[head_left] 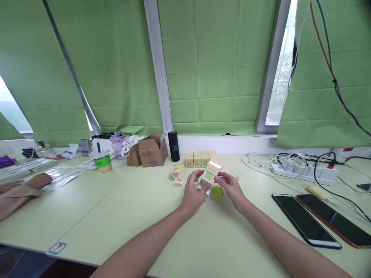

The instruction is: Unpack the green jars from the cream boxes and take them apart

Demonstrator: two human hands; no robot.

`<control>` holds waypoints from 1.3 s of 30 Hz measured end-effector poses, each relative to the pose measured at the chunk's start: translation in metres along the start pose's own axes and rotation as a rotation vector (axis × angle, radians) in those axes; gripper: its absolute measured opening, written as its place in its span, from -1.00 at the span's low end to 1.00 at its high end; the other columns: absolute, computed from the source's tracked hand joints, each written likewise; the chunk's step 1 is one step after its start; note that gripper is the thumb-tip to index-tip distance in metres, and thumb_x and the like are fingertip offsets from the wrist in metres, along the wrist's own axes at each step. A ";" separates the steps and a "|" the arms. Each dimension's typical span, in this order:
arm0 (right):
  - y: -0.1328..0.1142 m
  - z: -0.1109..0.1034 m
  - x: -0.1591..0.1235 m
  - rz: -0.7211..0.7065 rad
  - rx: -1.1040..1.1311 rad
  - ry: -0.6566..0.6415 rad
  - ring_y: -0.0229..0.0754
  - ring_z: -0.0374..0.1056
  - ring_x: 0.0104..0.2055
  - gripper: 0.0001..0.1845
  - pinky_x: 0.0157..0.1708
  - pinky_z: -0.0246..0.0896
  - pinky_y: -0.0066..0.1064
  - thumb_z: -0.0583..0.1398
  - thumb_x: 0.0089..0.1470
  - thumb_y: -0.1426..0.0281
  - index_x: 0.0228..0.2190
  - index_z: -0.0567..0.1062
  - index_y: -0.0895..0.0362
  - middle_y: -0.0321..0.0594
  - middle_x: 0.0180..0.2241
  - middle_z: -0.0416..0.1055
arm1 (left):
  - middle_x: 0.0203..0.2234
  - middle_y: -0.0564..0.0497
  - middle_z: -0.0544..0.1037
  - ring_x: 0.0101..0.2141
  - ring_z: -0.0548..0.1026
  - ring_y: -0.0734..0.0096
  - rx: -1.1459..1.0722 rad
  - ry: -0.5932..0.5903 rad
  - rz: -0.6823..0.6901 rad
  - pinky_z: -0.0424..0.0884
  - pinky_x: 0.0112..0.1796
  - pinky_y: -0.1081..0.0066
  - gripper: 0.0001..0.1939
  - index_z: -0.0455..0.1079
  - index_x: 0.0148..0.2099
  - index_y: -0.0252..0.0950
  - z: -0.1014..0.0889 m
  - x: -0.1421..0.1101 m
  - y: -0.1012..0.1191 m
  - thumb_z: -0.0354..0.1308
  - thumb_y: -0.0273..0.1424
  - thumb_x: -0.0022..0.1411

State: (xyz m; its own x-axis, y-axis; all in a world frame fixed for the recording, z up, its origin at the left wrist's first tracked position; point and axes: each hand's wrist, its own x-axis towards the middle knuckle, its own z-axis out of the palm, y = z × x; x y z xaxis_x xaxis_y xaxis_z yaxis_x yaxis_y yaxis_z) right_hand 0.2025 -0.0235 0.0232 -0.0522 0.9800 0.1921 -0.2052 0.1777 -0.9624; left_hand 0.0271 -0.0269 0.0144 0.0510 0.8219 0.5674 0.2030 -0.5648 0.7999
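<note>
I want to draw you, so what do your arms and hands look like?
My left hand and right hand are bare: no gloves, and I can see no rings. My left forearm and right forearm show no sleeves, watch or bracelet.

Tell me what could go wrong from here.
The left hand or right hand might bump the small green container close beneath them. The held carton has flaps spread at its lower end, which could crease if gripped hard.
</note>
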 end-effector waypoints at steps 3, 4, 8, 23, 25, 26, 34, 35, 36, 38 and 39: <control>-0.002 0.000 0.000 0.008 0.017 0.015 0.14 0.56 -0.12 -0.32 -0.09 0.37 -0.14 0.47 -0.20 -0.09 -0.17 0.58 0.10 -0.06 -0.26 0.67 | 0.11 -0.11 0.50 0.12 0.45 0.14 0.003 -0.001 0.022 0.31 0.13 0.15 -0.63 0.38 0.16 -0.14 0.001 -0.001 -0.005 0.25 -0.27 0.34; -0.003 0.000 0.000 0.009 0.016 0.027 0.13 0.56 -0.12 -0.33 -0.09 0.36 -0.16 0.47 -0.21 -0.09 -0.18 0.58 0.10 -0.07 -0.27 0.67 | 0.13 -0.12 0.49 0.14 0.44 0.14 -0.009 -0.019 0.038 0.31 0.15 0.15 -0.63 0.37 0.19 -0.14 0.000 -0.001 -0.006 0.20 -0.25 0.38; -0.008 -0.001 0.000 0.010 -0.018 0.076 0.11 0.52 -0.14 -0.37 -0.14 0.32 -0.20 0.45 -0.24 -0.11 -0.28 0.60 0.11 -0.08 -0.34 0.65 | 0.14 -0.14 0.48 0.17 0.43 0.15 -0.024 -0.073 0.080 0.33 0.17 0.15 -0.61 0.33 0.27 -0.15 -0.001 -0.002 -0.007 -0.04 -0.20 0.51; -0.012 0.006 -0.004 0.035 0.002 0.045 0.07 0.52 -0.23 -0.37 -0.25 0.30 -0.23 0.46 -0.26 -0.12 -0.30 0.58 0.09 -0.10 -0.36 0.64 | 0.06 -0.10 0.45 0.10 0.46 0.15 0.117 0.029 0.065 0.38 0.15 0.10 -0.64 0.37 0.15 -0.13 0.000 -0.002 -0.006 0.21 -0.42 0.32; -0.011 0.006 -0.004 0.036 0.000 0.050 0.08 0.52 -0.22 -0.37 -0.24 0.32 -0.23 0.45 -0.26 -0.12 -0.30 0.57 0.09 -0.10 -0.35 0.65 | 0.08 -0.11 0.44 0.11 0.45 0.12 0.101 0.016 0.056 0.36 0.16 0.07 -0.53 0.35 0.16 -0.13 0.000 -0.003 -0.004 0.30 -0.44 0.23; -0.011 0.006 -0.004 0.035 -0.002 0.056 0.09 0.52 -0.21 -0.38 -0.24 0.32 -0.22 0.45 -0.25 -0.13 -0.31 0.56 0.08 -0.10 -0.34 0.65 | 0.09 -0.12 0.43 0.12 0.45 0.10 0.094 0.006 0.053 0.36 0.17 0.06 -0.48 0.34 0.17 -0.12 0.000 -0.004 -0.003 0.34 -0.45 0.19; -0.006 0.005 -0.002 0.011 0.003 0.043 0.09 0.56 -0.21 -0.37 -0.19 0.39 -0.16 0.44 -0.19 -0.13 -0.23 0.50 0.03 -0.13 -0.29 0.65 | 0.09 -0.15 0.44 0.10 0.47 0.15 0.062 -0.001 0.102 0.36 0.16 0.09 -0.62 0.32 0.18 -0.16 -0.002 -0.006 0.001 0.20 -0.26 0.37; -0.004 0.005 -0.002 0.003 -0.002 0.040 0.08 0.57 -0.22 -0.36 -0.20 0.40 -0.17 0.43 -0.18 -0.14 -0.21 0.49 0.02 -0.14 -0.28 0.65 | 0.08 -0.15 0.46 0.09 0.48 0.15 0.061 0.015 0.082 0.36 0.15 0.10 -0.63 0.33 0.17 -0.17 -0.002 -0.005 0.000 0.20 -0.24 0.37; -0.002 0.005 -0.002 -0.009 -0.012 0.039 0.07 0.57 -0.22 -0.35 -0.21 0.40 -0.18 0.43 -0.17 -0.14 -0.18 0.47 0.01 -0.15 -0.27 0.65 | 0.07 -0.16 0.48 0.07 0.49 0.15 0.052 0.030 0.056 0.37 0.13 0.10 -0.64 0.34 0.15 -0.18 -0.001 -0.005 0.000 0.20 -0.21 0.37; 0.001 0.004 -0.001 -0.037 -0.036 0.024 0.04 0.57 -0.23 -0.33 -0.23 0.41 -0.20 0.41 -0.13 -0.15 -0.13 0.44 0.00 -0.18 -0.27 0.64 | 0.05 -0.17 0.52 0.05 0.51 0.12 0.007 0.055 0.003 0.38 0.09 0.11 -0.63 0.35 0.12 -0.20 0.000 -0.003 0.000 0.21 -0.17 0.36; 0.002 0.004 -0.002 -0.050 -0.047 0.010 0.02 0.57 -0.24 -0.31 -0.25 0.42 -0.22 0.40 -0.11 -0.15 -0.09 0.42 0.00 -0.19 -0.27 0.63 | 0.04 -0.18 0.54 0.04 0.52 0.11 -0.030 0.059 -0.021 0.39 0.07 0.12 -0.61 0.35 0.11 -0.21 0.001 -0.002 0.001 0.22 -0.14 0.35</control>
State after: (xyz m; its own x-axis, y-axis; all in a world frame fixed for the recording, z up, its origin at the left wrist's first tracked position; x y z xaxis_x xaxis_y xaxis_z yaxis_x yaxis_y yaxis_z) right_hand 0.1981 -0.0251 0.0214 -0.0329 0.9707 0.2381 -0.1609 0.2300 -0.9598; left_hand 0.0281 -0.0287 0.0136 -0.0108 0.8283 0.5602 0.1736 -0.5502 0.8168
